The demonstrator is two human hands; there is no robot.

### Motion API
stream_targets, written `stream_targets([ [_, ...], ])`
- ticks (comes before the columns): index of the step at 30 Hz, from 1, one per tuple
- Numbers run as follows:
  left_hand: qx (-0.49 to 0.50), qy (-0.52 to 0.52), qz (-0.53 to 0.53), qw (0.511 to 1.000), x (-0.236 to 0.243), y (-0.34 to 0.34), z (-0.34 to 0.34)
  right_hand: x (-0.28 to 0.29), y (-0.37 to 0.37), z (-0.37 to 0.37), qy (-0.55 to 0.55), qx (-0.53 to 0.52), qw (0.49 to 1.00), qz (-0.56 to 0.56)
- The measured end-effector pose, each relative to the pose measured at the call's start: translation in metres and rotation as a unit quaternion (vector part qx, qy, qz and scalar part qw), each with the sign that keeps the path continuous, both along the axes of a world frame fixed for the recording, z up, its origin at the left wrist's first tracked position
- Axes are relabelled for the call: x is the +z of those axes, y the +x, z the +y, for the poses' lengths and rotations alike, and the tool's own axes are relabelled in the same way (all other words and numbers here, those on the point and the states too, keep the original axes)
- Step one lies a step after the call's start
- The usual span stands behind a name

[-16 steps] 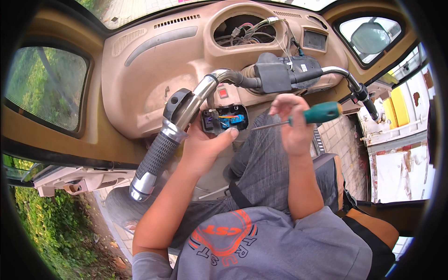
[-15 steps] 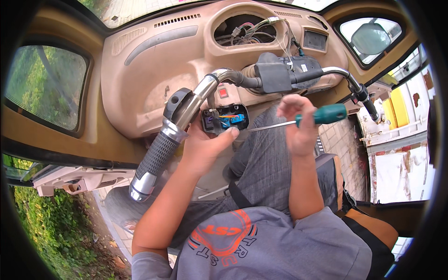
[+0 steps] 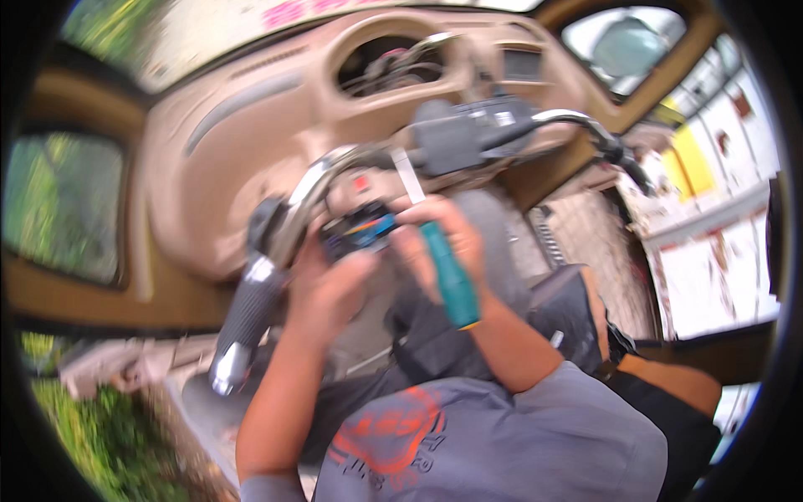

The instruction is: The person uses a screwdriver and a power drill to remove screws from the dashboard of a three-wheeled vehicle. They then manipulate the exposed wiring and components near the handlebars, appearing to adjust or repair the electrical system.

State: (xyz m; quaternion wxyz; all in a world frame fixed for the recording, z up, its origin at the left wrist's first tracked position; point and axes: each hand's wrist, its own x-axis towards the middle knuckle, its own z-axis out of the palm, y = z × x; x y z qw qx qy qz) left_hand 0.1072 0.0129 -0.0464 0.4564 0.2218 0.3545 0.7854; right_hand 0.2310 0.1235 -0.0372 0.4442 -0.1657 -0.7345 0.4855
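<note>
My left hand (image 3: 324, 289) is closed around a small black switch housing (image 3: 339, 237), its thumb along the near edge. Blue parts and coloured wires show inside the housing's open side. In my right hand (image 3: 456, 230) a screwdriver (image 3: 452, 280) is held by its teal handle, which points back toward me. The screwdriver's shaft slants up and away, past the right fingers. My right thumb and fingers are at the housing's right side; blur hides whether they touch it. Left of the housing is the chrome handlebar (image 3: 311, 186) with its dark ribbed grip (image 3: 251, 299).
A beige dashboard (image 3: 201, 192) spans the front, with loose wires in its round gauge opening (image 3: 393, 71). A dark grey box (image 3: 446, 138) sits over the handlebar's middle. The right handlebar end (image 3: 631, 167) reaches toward the open side. My legs are below my hands.
My right hand has moved left to the housing, and the screwdriver has swung from lying sideways to pointing away from me. The whole view has shifted and blurred. My left hand still holds the housing.
</note>
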Motion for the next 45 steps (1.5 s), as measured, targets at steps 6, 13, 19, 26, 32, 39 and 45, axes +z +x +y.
stream_targets([
  [6,-0.1,0.057,-0.169,0.979,-0.008,-0.021,-0.002,0.005,-0.003,-0.003,0.038,-0.012,0.999,0.001],
  [13,-0.142,0.043,-0.228,0.962,-0.012,-0.02,0.005,-0.001,0.003,0.003,0.082,-0.002,0.997,0.003],
  [19,-0.091,0.036,-0.207,0.973,-0.002,-0.01,0.005,0.002,0.002,0.003,0.108,-0.001,0.994,0.007],
  [26,-0.115,0.025,-0.198,0.973,-0.013,-0.016,0.005,0.005,0.016,0.007,0.118,-0.011,0.993,0.01],
  [32,-0.197,0.056,-0.183,0.962,-0.023,-0.032,-0.005,-0.007,0.05,0.02,0.068,0.025,0.995,-0.075],
  [39,-0.284,0.008,-0.048,0.958,-0.018,-0.042,-0.005,-0.007,0.042,0.042,0.101,0.114,0.982,-0.108],
  [45,-0.024,-0.223,0.574,0.787,-0.048,-0.061,-0.001,-0.036,0.04,0.05,0.061,0.097,0.991,-0.074],
])
